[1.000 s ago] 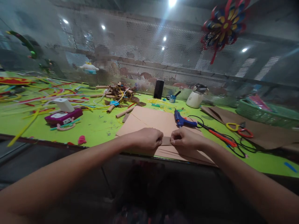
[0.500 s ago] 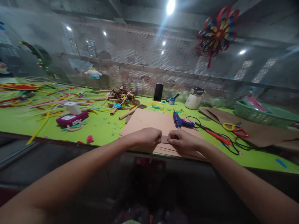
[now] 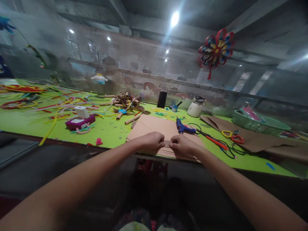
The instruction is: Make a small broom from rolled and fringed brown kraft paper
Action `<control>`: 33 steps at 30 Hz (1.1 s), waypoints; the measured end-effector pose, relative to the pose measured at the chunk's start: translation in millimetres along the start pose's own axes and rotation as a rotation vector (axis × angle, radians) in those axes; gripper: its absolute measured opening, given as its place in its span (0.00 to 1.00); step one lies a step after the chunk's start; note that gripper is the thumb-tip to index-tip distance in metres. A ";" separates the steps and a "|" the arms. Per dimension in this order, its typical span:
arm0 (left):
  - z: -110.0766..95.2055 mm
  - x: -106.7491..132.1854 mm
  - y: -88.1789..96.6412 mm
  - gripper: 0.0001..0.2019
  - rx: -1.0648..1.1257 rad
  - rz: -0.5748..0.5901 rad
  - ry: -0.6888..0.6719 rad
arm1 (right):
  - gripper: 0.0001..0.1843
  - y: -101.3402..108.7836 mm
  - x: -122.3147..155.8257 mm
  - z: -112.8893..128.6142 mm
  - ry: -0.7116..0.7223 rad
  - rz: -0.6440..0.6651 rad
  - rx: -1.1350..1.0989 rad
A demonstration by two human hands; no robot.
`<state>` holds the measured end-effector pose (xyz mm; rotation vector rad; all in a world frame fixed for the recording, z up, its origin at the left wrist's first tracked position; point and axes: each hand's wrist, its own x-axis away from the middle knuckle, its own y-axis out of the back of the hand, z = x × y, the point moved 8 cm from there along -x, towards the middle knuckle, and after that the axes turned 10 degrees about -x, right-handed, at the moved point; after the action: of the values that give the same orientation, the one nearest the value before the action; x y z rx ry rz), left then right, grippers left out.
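Note:
Light brown paper sheets lie stacked at the front edge of the green table. Over their near part, my left hand is closed, thumb and fingers pinched on one end of a darker brown paper strip. My right hand pinches the strip's other end, a short gap from the left. Most of the strip is hidden by my fingers. Just beyond my right hand, a blue glue gun rests on the sheets.
To the right are yellow-and-red scissors, a black cable, brown paper and a green basket. Behind stand a phone and a white jug. Left lie a purple box, rolled brown pieces and coloured stems.
The camera view has tilted up and shifted slightly, so the scene sits differently in the frame. Both hands keep their pinch on the paper strip, with little visible movement.

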<state>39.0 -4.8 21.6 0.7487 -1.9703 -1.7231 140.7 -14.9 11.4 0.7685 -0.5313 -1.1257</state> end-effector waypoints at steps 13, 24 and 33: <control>10.1 -3.9 -3.3 0.15 0.134 0.052 0.081 | 0.11 2.8 3.1 -4.5 -0.067 -0.045 -0.106; -1.6 7.6 3.4 0.16 -0.219 -0.092 0.040 | 0.11 6.8 6.4 -14.7 0.047 -0.040 -0.064; 0.6 6.6 1.3 0.15 -0.217 -0.129 0.018 | 0.13 10.2 14.1 -11.3 0.075 -0.100 -0.060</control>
<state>33.4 -8.5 22.6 0.8246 -1.7206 -1.9589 160.0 -22.7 12.1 0.7889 -0.3980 -1.1953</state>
